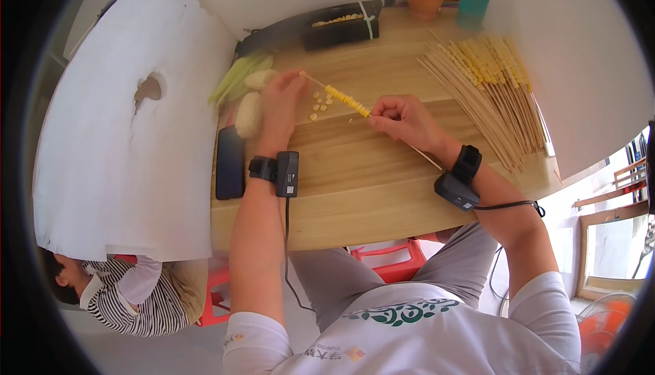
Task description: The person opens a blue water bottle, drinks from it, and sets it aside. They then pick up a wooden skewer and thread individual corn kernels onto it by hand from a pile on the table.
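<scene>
My right hand [402, 121] pinches a thin wooden stick that carries a row of yellow kernel-like pieces [348, 101]. The stick slants up to the left, and its lower end sticks out below my right hand. At its upper tip, my left hand [283, 95] has its fingers together at a small pale piece [303, 73]. Several loose pale kernels [321, 101] lie on the wooden table [355, 170] just right of my left hand. Beside my left hand are pale cobs [250, 114] and green husks [235, 77].
A dark phone [230, 163] lies at the left edge. Behind stand a black box [341, 30] with pieces inside, an orange bowl [424, 0] and a teal bottle [474, 1]. Bare sticks [471, 109] and loaded sticks [495, 64] lie right. Another person [147, 293] sits lower left.
</scene>
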Tool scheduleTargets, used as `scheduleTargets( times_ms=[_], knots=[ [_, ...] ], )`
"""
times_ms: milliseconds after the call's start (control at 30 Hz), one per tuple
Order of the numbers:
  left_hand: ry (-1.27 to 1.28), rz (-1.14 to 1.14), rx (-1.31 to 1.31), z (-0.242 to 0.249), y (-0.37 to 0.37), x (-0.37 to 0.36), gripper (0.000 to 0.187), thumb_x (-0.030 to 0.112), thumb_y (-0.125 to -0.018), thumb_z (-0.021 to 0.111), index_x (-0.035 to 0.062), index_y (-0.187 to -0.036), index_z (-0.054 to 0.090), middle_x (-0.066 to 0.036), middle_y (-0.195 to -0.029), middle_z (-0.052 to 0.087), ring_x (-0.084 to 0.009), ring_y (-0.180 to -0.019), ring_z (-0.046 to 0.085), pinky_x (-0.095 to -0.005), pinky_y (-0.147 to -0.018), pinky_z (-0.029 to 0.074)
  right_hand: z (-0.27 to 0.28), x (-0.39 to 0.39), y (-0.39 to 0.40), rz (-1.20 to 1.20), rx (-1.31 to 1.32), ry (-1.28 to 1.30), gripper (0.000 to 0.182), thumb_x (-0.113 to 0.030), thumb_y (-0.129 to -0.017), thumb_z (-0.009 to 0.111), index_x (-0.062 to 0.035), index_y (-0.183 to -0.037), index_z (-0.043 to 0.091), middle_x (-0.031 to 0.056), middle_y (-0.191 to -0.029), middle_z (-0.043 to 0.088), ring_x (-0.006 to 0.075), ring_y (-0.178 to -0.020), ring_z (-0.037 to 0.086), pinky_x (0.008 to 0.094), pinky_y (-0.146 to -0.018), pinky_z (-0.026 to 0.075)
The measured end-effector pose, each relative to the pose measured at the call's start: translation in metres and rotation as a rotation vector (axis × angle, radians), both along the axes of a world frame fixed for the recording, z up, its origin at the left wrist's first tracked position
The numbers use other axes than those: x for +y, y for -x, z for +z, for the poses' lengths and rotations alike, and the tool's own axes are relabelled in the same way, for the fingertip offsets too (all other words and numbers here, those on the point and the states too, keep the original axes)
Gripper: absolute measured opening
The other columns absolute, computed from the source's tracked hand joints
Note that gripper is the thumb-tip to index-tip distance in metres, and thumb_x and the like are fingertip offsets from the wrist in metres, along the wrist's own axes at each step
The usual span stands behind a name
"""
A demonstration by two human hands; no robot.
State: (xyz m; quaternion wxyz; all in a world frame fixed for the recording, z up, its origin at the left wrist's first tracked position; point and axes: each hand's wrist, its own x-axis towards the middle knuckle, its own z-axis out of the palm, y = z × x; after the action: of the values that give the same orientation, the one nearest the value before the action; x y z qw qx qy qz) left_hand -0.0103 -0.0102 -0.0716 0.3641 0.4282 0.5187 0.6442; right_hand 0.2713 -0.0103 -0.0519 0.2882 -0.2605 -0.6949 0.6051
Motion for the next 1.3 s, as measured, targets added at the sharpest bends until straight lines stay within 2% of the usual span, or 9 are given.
scheduleTargets(
  times_ms=[467, 767, 867, 933, 1033, 1300],
  knots=[
    [-0.024, -0.005, -0.042, -0.001, 0.0, 0.002, 0.017, 0.005, -0.089, 0.066, 0.0002, -0.106, 0.065, -0.008, -0.096, 0.069, -0.0137, -0.084, 0.066, -0.0241, -0.075, 0.051, -0.001, 0.003, -0.001, 0.029, 0.01, 0.012, 0.013, -0.011, -0.092, 0.064, -0.0035, -0.083, 0.059, -0.0063, -0.061, 0.051, 0.0004, -0.052, 0.04, 0.0191, -0.046, 0.029],
    [-0.068, 0.019, 0.073, 0.001, -0.004, 0.0, 0.015, 0.005, -0.088, 0.066, 0.0002, -0.103, 0.066, -0.007, -0.094, 0.07, -0.0124, -0.082, 0.067, -0.0224, -0.074, 0.05, -0.002, 0.003, -0.002, 0.028, 0.016, 0.005, 0.012, -0.011, -0.092, 0.064, -0.0026, -0.084, 0.059, -0.0055, -0.061, 0.052, 0.0009, -0.052, 0.04, 0.0193, -0.045, 0.029],
    [-0.089, 0.058, 0.204, -0.002, -0.003, 0.001, 0.015, 0.004, -0.088, 0.065, -0.0006, -0.102, 0.066, -0.007, -0.093, 0.07, -0.0123, -0.082, 0.067, -0.0226, -0.075, 0.05, 0.0, 0.002, -0.002, 0.026, 0.009, 0.0, 0.013, -0.011, -0.092, 0.063, -0.0023, -0.084, 0.059, -0.0055, -0.061, 0.052, 0.0008, -0.052, 0.041, 0.0194, -0.045, 0.029],
    [-0.095, 0.053, 0.247, -0.003, -0.003, 0.002, 0.019, 0.006, -0.088, 0.063, -0.0039, -0.104, 0.064, -0.01, -0.096, 0.07, -0.0151, -0.087, 0.067, -0.0258, -0.08, 0.051, 0.001, 0.001, -0.001, 0.023, 0.01, 0.003, 0.013, -0.011, -0.092, 0.063, -0.0023, -0.084, 0.059, -0.0055, -0.061, 0.052, 0.0009, -0.051, 0.041, 0.0195, -0.045, 0.029],
    [-0.097, 0.083, 0.249, -0.001, -0.007, 0.002, 0.014, 0.003, -0.088, 0.064, -0.0015, -0.102, 0.066, -0.008, -0.093, 0.07, -0.0127, -0.082, 0.067, -0.0232, -0.077, 0.051, 0.002, 0.001, -0.002, 0.021, 0.009, 0.007, 0.013, -0.011, -0.092, 0.063, -0.0022, -0.084, 0.059, -0.0054, -0.061, 0.052, 0.001, -0.051, 0.041, 0.0195, -0.045, 0.03],
    [-0.105, 0.059, 0.218, 0.003, -0.012, -0.002, 0.014, 0.002, -0.088, 0.064, -0.001, -0.102, 0.066, -0.008, -0.093, 0.07, -0.0131, -0.084, 0.067, -0.0237, -0.077, 0.051, -0.003, 0.003, -0.002, 0.037, 0.033, -0.03, 0.013, -0.012, -0.093, 0.062, -0.0026, -0.084, 0.06, -0.0052, -0.062, 0.051, 0.0013, -0.052, 0.042, 0.0193, -0.046, 0.03]
  ],
)
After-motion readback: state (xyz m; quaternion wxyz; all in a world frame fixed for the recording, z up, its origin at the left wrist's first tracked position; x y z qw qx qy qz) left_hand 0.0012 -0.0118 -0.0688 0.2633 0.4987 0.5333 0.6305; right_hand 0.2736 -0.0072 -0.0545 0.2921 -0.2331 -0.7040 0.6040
